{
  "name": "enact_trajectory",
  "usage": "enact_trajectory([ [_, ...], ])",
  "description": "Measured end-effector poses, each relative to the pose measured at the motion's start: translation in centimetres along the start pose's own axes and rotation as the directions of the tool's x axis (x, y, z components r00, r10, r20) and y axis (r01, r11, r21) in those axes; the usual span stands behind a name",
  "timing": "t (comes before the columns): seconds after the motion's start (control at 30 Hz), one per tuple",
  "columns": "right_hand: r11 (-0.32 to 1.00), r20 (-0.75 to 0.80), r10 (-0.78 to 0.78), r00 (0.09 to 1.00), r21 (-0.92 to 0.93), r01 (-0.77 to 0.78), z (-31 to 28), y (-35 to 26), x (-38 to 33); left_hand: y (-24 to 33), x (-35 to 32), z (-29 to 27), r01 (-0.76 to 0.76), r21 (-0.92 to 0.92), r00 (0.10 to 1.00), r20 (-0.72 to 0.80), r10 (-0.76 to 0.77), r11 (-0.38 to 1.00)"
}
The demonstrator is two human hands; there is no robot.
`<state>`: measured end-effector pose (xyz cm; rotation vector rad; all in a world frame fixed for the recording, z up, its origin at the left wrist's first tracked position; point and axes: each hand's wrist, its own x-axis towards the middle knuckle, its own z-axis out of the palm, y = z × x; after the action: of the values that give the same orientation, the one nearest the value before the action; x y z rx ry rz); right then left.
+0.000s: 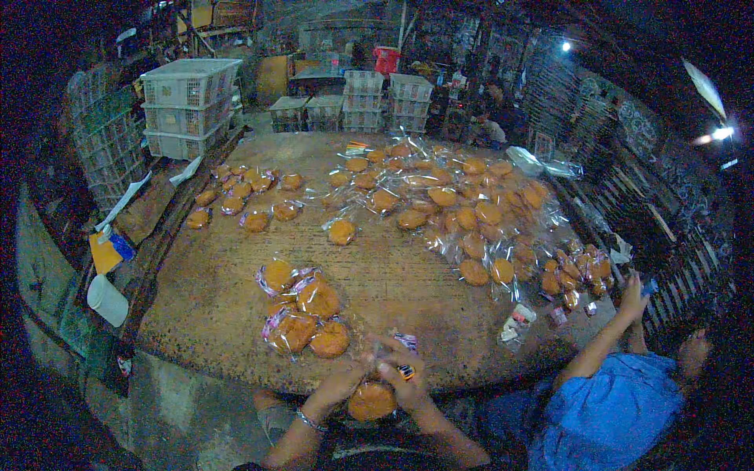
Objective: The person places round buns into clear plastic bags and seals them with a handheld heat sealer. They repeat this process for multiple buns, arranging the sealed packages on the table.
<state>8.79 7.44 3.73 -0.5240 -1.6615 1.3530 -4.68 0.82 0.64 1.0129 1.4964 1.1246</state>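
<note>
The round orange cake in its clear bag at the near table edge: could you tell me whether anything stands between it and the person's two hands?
Nothing visible does. The left hand and the right hand both already touch the bagged cake at the near edge of the wooden table. The small pile of wrapped cakes lies beyond, clear of the hands.

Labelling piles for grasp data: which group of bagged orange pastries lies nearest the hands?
The small cluster of four bagged pastries just ahead and left of the hands, left hand and right hand. The other groups, the big pile included, lie farther across the table.

forearms: in from lower edge | hands: left (339, 385), right (400, 378) close together, fingers curled
</note>
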Motion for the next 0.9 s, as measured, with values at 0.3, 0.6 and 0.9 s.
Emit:
enact_trajectory([
  [0.3,0.833,0.076,-0.154,0.985,-0.527,0.17,-1.5,-0.6,0.8,3.6,-1.8,-1.2,-0.21,0.088,0.96,-0.173,0.222,0.974],
  [0.6,0.967,-0.127,0.127,0.984,-0.205,-0.151,0.0,-0.4,0.1,1.6,-1.5,1.1,-0.269,0.106,0.909,-0.299,0.289,0.957],
  [0.9,0.937,0.019,-0.066,0.998,-0.342,0.068,-0.5,-0.6,-0.4,5.0,-2.6,0.1,-0.316,0.072,0.902,-0.285,0.323,0.946],
])
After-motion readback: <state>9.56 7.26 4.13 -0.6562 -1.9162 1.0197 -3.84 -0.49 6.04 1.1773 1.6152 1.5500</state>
